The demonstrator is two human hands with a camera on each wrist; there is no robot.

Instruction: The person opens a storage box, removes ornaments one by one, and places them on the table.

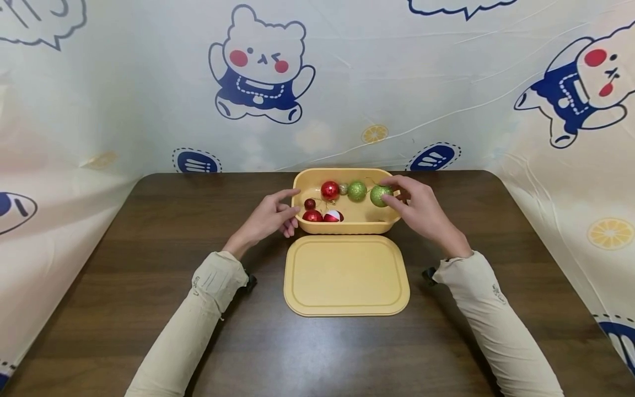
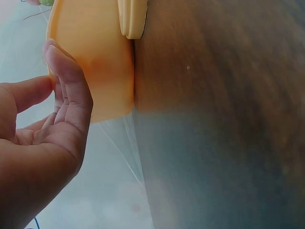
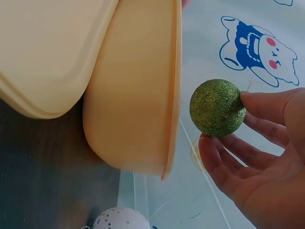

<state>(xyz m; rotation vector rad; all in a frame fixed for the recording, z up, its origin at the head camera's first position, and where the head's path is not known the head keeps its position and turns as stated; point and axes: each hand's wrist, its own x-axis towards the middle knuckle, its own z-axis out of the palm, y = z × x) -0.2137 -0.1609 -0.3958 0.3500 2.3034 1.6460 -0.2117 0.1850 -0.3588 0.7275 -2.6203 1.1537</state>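
A yellow plastic tub (image 1: 347, 227) stands at the far middle of the dark wooden table. Inside lie a shiny red bauble (image 1: 329, 190), a green glitter bauble (image 1: 356, 191), a small gold one (image 1: 343, 189), a small dark red one (image 1: 310, 203), a red one (image 1: 312, 215) and a red-and-white one (image 1: 333, 216). My right hand (image 1: 392, 197) pinches a second green glitter bauble (image 3: 217, 107) with thumb and fingertips, just above the tub's right end. My left hand (image 1: 284, 214) rests with relaxed fingers (image 2: 71, 81) against the tub's (image 2: 95, 52) left outer wall.
The tub's flat yellow lid (image 1: 347, 275) lies on the table just in front of the tub. A white dotted bauble (image 3: 121, 218) sits on the table by the tub's right end. A cartoon-print sheet (image 1: 317, 82) walls in the back and sides.
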